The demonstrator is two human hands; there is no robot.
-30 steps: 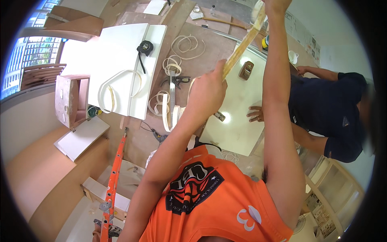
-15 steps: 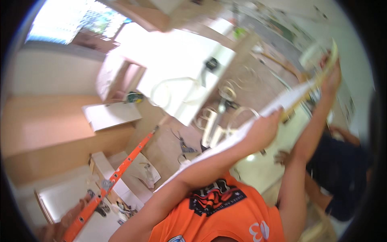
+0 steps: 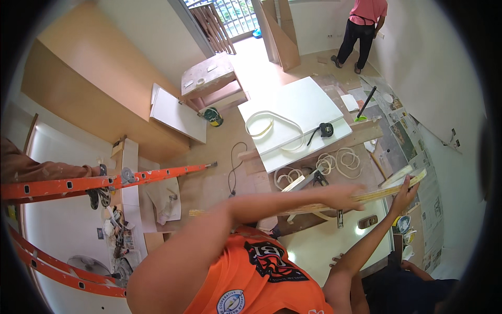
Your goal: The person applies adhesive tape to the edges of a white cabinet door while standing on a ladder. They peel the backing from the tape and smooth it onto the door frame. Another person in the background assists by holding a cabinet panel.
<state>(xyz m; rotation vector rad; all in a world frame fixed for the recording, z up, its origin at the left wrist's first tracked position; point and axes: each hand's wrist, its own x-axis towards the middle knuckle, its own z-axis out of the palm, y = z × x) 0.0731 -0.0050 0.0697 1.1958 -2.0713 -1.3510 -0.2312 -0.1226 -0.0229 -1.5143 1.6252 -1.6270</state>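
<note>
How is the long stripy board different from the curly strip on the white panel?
The stripy board looks straight; the curly strip bends into loops. The right hand holds the board, while the strip lies on the white panel. The board's edge shows stripes; the strip looks plain. Both are long and light-coloured.

Orange shirt (image 3: 256, 294) | black chest print (image 3: 274, 262) | round white-and-blue badge (image 3: 230, 302)

There are two hands (image 3: 405, 198) and one long wooden strip (image 3: 389, 192). Beyond the hands are one tape measure (image 3: 326, 130), one clamp (image 3: 320, 180); left of them, two orange ladder rails (image 3: 157, 175), one green bucket (image 3: 213, 118); nearer, one hand plane (image 3: 367, 222).
</note>
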